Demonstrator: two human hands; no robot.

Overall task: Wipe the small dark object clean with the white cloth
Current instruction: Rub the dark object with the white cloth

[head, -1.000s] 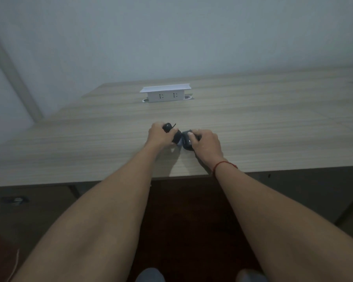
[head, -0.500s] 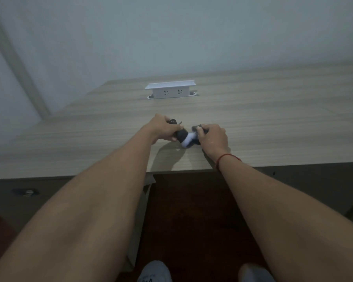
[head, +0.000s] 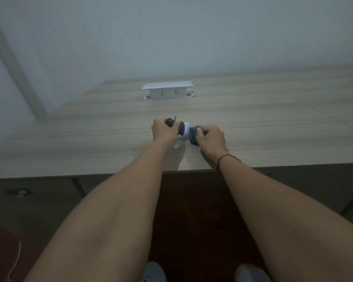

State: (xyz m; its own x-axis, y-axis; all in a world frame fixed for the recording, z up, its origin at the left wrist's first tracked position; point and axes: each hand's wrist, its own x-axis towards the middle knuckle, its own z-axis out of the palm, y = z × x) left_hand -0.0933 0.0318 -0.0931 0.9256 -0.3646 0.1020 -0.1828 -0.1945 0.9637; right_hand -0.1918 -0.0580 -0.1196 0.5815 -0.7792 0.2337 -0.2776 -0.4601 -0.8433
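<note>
2 hands near tabletop [head: 69, 143] front edge, left hand [head: 163, 131] clamped on 1 small dark object [head: 174, 125], right hand [head: 210, 138] gripping 1 dark piece [head: 193, 135], white cloth [head: 186, 129] btwn them, 1 white socket box [head: 167, 90] toward back edge

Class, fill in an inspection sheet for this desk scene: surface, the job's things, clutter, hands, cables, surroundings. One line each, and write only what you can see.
Surface: wooden desk, pale grain, dimly lit.
Job's things: a dark object in the left hand, a second dark piece in the right; something white, perhaps the cloth, shows between them. Too small to tell whether the parts are touching.
Clutter: nothing seen.
Hands: left hand closed on the dark object; right hand closed on the dark piece, red string at its wrist.
Cables: a thin pale cord on the floor, lower left.
Surroundings: white socket box raised from the desk, plain wall behind, shoes on a dark floor.
</note>
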